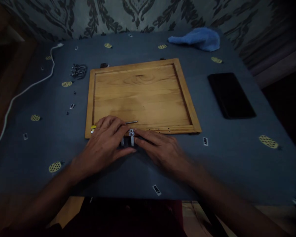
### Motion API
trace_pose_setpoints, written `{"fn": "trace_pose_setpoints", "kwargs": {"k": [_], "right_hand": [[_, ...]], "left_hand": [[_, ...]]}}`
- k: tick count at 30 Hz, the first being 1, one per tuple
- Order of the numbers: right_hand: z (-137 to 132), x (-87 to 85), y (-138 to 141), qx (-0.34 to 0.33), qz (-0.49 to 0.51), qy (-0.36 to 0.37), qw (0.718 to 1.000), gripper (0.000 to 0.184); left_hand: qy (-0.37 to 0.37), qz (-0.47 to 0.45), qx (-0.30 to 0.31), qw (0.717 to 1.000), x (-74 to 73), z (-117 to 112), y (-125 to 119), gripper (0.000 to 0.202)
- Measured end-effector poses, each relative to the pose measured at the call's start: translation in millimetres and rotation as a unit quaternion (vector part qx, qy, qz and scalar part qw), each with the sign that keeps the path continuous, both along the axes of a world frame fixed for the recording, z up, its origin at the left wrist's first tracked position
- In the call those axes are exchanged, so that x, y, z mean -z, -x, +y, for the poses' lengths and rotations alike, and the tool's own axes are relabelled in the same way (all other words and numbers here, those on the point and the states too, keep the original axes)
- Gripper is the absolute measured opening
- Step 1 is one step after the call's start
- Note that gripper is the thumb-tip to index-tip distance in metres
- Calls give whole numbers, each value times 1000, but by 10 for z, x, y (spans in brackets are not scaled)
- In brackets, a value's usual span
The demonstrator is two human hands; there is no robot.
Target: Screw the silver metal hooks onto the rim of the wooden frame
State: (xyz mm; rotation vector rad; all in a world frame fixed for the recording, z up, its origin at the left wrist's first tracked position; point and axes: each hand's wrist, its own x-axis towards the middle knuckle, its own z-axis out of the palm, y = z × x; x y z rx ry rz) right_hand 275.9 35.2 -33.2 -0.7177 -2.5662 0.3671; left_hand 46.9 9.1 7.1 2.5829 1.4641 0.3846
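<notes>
A wooden framed board [138,95] lies on the table, its near rail close to me. At that rail is a metal hook [131,137] with a holed plate against the wood. My right hand [164,144] has its fingertips pinched on the hook's right side. From the left, my left hand [106,140] curves round the hook, index finger above and thumb below. Partly hidden beside it is a second metal hook [122,142]. Under my left fingers lies what looks like a screwdriver [132,122], its metal shaft sticking out; a yellow part shows left of the hand.
Several metal hooks [78,71] lie in a pile left of the board, with small dark screws [74,92] nearby. A white cable [32,85] runs along the left. At right are a black tablet-like slab [232,95] and a blue cloth [199,39].
</notes>
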Motion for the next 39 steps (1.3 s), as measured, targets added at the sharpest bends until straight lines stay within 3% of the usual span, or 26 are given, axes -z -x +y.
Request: {"fn": "trace_pose_setpoints", "kwargs": {"k": [8, 15, 32, 36, 39], "right_hand": [[-4, -13, -1, -2, -10, 8, 1000, 35], [-22, -20, 16, 2, -12, -30, 999, 31], [-21, 8, 25, 7, -18, -42, 999, 29], [-18, -26, 29, 10, -16, -44, 999, 31], [-14, -28, 25, 12, -12, -49, 999, 33]], "left_hand": [[20, -23, -18, 999, 30, -4, -19, 42], [-6, -23, -1, 1000, 30, -2, -23, 42], [-18, -19, 0, 1000, 47, -2, -25, 39], [1, -32, 0, 999, -59, 34, 55, 45], [43, -77, -38, 995, -190, 91, 209, 39]]}}
